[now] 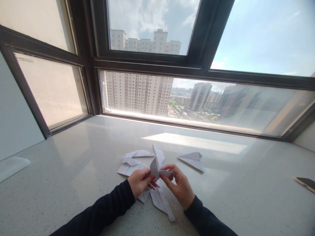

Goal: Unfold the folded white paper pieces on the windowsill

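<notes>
Currently, the small, folded white paper piece with upright flaps (154, 171) is held above the pale, speckled stone window ledge (81, 183), between both hands. The left hand (140, 183) pinches its left edge, thumb against fingers; the right hand (180, 184) is closed on its right flap. Opposed grips presumably steady the thin sheet and leave the central folds accessible. Folded white paper shapes (161, 200) lie around and beneath the hands, within easy reach. The pointed white paper dart (193, 160) lies apart, right of the cluster, probably avoiding entanglement.
</notes>
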The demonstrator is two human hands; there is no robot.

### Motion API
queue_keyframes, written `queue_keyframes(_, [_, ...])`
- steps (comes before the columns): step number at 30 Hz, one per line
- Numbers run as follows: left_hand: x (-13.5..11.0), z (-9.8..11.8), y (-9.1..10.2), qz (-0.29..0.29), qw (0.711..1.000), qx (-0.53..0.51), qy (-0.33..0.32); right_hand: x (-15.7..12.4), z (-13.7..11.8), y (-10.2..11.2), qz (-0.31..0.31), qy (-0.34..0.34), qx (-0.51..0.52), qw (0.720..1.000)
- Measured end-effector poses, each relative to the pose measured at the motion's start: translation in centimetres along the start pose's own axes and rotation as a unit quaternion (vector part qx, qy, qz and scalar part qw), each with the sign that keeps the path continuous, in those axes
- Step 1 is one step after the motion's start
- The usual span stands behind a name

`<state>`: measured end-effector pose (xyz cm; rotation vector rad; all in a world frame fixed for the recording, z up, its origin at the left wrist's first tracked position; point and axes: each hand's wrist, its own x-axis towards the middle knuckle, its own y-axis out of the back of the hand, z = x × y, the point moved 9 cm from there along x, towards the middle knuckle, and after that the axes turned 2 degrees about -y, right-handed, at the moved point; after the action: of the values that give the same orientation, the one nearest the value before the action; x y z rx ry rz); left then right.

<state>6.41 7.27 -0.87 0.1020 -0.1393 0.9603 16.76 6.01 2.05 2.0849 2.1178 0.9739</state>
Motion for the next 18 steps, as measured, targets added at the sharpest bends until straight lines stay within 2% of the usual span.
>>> queue_keyframes(3, [0.04, -0.24, 0.01, -0.001, 1.0, -0.002, 0.002, 0.04, 0.71, 0.25, 0.02, -0.021, 0.041, 0.999])
queue_keyframes(8, [0.04, -0.29, 0.05, 0.003, 1.0, -0.006, -0.004, 0.09, 0.88, 0.1, 0.02, -0.044, 0.09, 0.995])
queue_keyframes(18, [-0.02, 0.21, 0.05, 0.008, 1.0, -0.003, -0.007, 0.23, 1.24, 0.03, 0.011, -0.062, 0.107, 0.992])
